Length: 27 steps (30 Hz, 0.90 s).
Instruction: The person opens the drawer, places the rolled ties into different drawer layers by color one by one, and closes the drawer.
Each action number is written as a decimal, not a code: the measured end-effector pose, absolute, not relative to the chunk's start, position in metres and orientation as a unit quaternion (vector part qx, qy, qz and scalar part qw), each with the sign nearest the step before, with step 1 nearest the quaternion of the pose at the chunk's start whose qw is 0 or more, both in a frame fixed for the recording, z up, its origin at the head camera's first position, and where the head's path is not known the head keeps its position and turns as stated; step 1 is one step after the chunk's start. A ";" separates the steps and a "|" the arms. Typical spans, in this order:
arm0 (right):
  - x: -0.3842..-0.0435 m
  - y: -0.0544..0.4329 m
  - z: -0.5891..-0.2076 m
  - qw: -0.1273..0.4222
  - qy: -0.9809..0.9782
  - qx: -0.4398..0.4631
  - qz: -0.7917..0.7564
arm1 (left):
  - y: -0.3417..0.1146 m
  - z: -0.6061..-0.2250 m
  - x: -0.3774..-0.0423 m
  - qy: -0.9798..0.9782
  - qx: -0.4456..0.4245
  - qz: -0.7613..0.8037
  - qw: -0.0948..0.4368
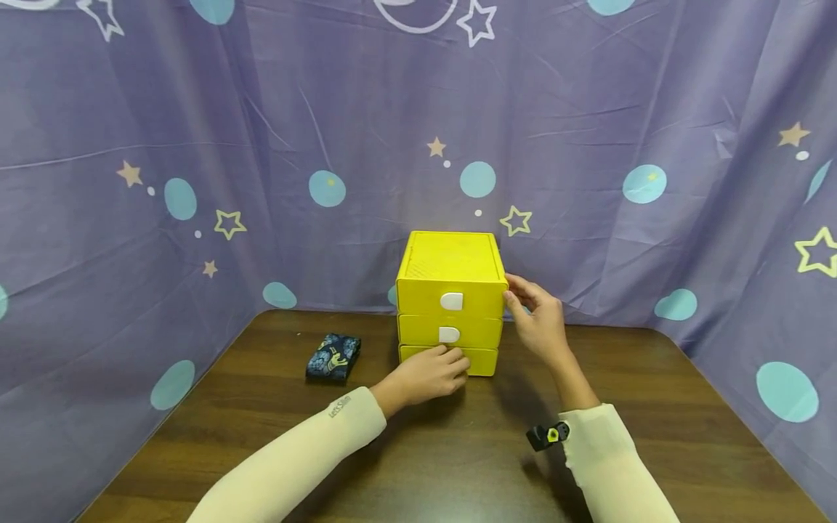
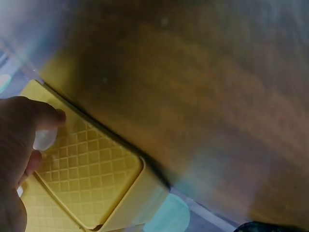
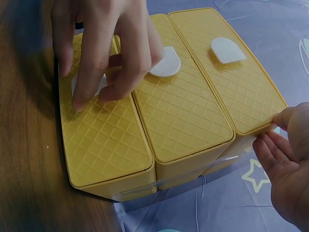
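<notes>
A yellow three-drawer box (image 1: pixel 451 258) stands at the back of the table, each drawer front bearing a rounded white tab handle. My left hand (image 1: pixel 431 374) is at the bottom drawer (image 3: pixel 108 140), its thumb and fingers bent round that drawer's white handle (image 2: pixel 45 139), which they partly cover. All three drawer fronts sit flush with the box. On the other side, my right hand (image 1: pixel 539 319) holds the upper right front corner of the box, thumb at the front edge of the top drawer (image 3: pixel 231 77) and fingers along the side wall.
A dark folded cloth-like bundle (image 1: pixel 333 357) with a blue and yellow pattern lies on the brown wooden table (image 1: pixel 418 465), left of the box. A purple curtain (image 1: pixel 366 131) with stars and dots hangs close behind the box and along both sides.
</notes>
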State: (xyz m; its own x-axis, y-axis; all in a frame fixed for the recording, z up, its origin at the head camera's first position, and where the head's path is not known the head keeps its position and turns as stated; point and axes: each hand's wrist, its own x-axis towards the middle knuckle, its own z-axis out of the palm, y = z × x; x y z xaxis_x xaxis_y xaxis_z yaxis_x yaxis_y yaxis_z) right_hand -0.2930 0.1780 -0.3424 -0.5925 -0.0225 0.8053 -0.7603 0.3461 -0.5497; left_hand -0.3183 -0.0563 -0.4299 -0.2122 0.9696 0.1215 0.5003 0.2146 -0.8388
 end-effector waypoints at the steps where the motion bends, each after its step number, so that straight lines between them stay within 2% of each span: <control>1: -0.293 0.178 -0.343 0.366 -0.735 0.266 0.505 | -0.056 -0.432 -0.319 -0.700 -0.525 0.341 0.343; 9: -0.293 0.177 -0.342 0.380 -0.729 0.268 0.502 | -0.054 -0.437 -0.323 -0.698 -0.512 0.355 0.353; 27: -0.291 0.176 -0.341 0.375 -0.733 0.262 0.504 | -0.052 -0.436 -0.326 -0.680 -0.516 0.358 0.377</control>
